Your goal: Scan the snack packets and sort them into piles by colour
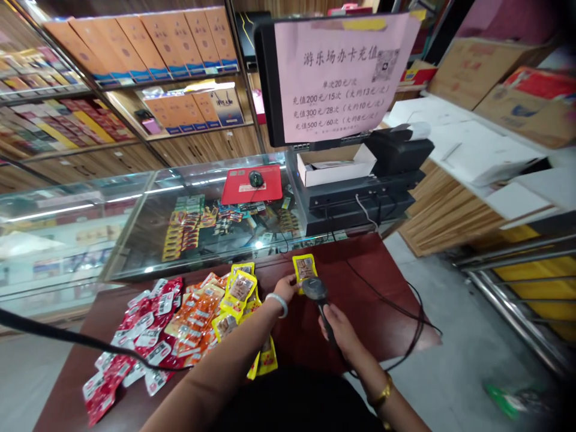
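Observation:
My left hand (285, 288) pinches a small yellow snack packet (305, 267) and holds it up over the dark red counter (378, 312). My right hand (339, 330) grips the handle of a black barcode scanner (315, 292), whose head sits just below the packet. The scanner's black cable (405, 312) loops across the counter to the right. Left of my hands lies a heap of yellow packets (240, 288), orange packets (198, 324) and red packets (139, 342).
A glass display case (135, 228) stands behind the counter with a red mouse pad (270, 187) and a mouse (256, 178). A monitor carrying a pink paper notice (337, 72) and a black till (360, 198) stand at the right. Shelves of boxes fill the back wall.

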{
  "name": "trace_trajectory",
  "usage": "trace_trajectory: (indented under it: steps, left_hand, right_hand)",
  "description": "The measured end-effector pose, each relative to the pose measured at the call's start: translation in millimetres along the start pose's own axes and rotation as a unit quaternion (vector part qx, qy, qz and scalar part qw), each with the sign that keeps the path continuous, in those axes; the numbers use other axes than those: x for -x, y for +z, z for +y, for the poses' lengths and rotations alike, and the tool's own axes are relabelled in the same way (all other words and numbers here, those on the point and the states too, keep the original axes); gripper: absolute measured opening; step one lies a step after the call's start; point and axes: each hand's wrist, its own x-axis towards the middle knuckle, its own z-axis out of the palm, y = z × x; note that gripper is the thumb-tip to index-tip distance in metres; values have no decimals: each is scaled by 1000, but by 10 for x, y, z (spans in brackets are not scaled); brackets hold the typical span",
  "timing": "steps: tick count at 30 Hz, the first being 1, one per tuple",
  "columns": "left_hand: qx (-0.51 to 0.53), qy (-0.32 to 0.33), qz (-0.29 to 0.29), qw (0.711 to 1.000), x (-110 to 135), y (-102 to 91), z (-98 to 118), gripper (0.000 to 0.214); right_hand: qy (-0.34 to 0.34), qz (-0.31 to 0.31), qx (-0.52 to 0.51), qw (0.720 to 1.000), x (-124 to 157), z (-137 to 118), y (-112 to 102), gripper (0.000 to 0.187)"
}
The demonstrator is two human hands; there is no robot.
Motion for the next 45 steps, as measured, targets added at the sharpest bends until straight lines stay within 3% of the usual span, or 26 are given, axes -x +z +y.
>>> trace_trajectory:
  steps: [3, 6, 8, 11, 14, 16, 22, 25, 28, 31, 33, 39, 45]
  left_hand:
    - [-162, 48, 48, 984, 113, -166, 72, 38]
    - [-317, 68, 154, 933, 405, -504, 95, 38]
    - [-406, 48, 236, 882, 626, -774, 94, 41]
    - [-481, -40, 324, 814, 879, -1161, 74, 56]
    - [-501, -132, 300, 801, 995, -1435, 52, 71]
    - [-512, -152, 269, 802, 1025, -1527, 50, 70]
    - [-576, -96, 307, 752, 1100, -1565, 74, 54]
    - [-548, -95, 288, 780, 1116, -1591, 69, 50]
    - [-438, -100, 264, 854, 1054, -1555, 51, 49]
    - [-266, -57, 261, 926, 911, -1344, 0, 43]
    - [-156, -34, 244, 957, 802, -1119, -55, 37]
    - [45, 3, 130, 990, 635, -517, -223, 44]
    - [62, 8, 109, 992, 540, -348, -328, 47]
  right_hand:
    - [6, -4, 3, 1000, 19, 13, 1, 55]
    - [9, -14, 12, 1000, 36, 27, 42, 55]
    - [7, -25, 19, 999, 38, 50, 82, 54]
    - [12, -46, 24, 999, 26, 98, 149, 54]
    - [30, -68, 23, 997, 9, 128, 218, 56]
    - [37, -81, 26, 996, 3, 129, 261, 57]
    - [40, -87, 38, 995, 11, 138, 315, 57]
    - [32, -84, 37, 995, 28, 160, 296, 56]
    - [30, -77, 25, 996, 50, 167, 263, 56]
    - [31, -61, 17, 998, 63, 157, 226, 57]
    - [25, -45, 13, 999, 64, 134, 208, 57]
    - [-12, -19, 17, 1000, 50, -88, 226, 55]
    - [-24, -23, 28, 999, 5, -241, 233, 54]
